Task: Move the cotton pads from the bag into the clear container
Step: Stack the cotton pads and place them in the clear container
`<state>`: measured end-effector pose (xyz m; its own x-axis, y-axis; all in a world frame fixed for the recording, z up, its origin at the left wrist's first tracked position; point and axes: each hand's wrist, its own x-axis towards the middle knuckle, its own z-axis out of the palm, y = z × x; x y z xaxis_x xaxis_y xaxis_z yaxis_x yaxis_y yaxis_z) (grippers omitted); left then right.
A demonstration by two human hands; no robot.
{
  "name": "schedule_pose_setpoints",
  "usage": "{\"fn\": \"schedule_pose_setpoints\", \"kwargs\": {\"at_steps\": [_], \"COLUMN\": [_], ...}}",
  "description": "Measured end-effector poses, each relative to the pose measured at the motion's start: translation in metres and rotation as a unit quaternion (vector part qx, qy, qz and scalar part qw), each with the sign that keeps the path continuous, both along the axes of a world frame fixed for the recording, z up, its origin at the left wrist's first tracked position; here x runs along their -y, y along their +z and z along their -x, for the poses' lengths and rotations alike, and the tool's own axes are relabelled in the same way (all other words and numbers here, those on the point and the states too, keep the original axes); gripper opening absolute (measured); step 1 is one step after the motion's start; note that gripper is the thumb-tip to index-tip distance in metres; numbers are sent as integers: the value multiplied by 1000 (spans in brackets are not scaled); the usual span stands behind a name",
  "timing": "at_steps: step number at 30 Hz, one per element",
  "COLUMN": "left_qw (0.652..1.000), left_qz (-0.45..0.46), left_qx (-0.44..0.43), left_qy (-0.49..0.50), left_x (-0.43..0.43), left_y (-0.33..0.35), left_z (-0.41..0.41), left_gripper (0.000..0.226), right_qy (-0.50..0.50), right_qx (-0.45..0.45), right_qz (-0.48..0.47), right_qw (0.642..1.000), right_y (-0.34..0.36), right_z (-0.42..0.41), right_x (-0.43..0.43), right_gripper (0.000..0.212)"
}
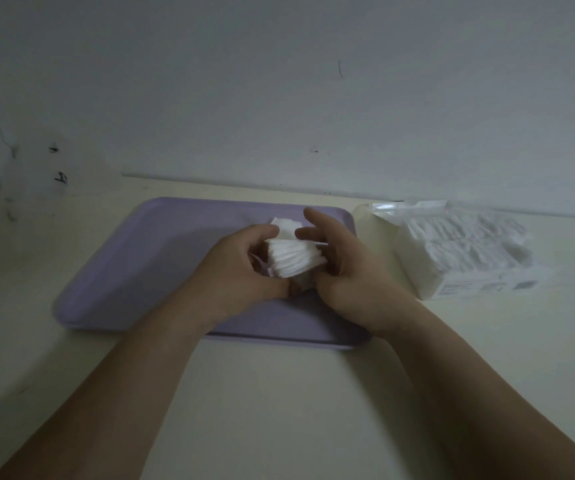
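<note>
A fanned stack of white cotton pads (293,259) is pressed between my left hand (241,271) and my right hand (345,268) above the right half of a lilac tray (133,265). More white pads (288,226) show just behind the stack, between my fingers. The clear container is mostly hidden under my hands; only a faint pale edge (262,263) shows by my left fingers. The clear plastic bag (466,251), still full of pads, lies on the table right of the tray.
The tray sits on a cream table (279,393) that meets a pale wall (279,98) close behind. A translucent piece (376,230) stands between the tray and the bag.
</note>
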<state>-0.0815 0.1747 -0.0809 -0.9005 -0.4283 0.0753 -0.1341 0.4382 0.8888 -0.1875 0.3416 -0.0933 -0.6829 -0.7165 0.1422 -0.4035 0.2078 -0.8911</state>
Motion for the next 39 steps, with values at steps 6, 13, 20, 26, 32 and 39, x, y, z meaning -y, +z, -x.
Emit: {"fn": "schedule_pose_setpoints", "kwargs": {"at_steps": [6,13,20,26,32,39], "left_qw": [999,999,1000,999,972,956], "left_qz": [9,10,9,-30,187,229], "left_qx": [24,14,-10,-22,69,158], "left_qy": [-39,-29,-16,12,127,94], "left_x": [4,1,-4,8,29,25], "left_y": [9,4,3,-1,3,4], "left_z": [-5,-2,1,6,49,86], "left_gripper": [35,33,14,23,30,53], "right_qy": [-6,-13,-40,-107,-237,-254], "right_qx": [121,202,88,48,-14,-2], "right_qz": [25,81,40,79,93,95], "right_qw": [992,976,995,990,967,963], "right_y": [4,-1,6,4,12,8], "right_z": [-7,-17,-17,-2,2,8], "right_x": [9,22,13,2,-3,-6], "right_gripper": [90,90,98,45,45,47]}}
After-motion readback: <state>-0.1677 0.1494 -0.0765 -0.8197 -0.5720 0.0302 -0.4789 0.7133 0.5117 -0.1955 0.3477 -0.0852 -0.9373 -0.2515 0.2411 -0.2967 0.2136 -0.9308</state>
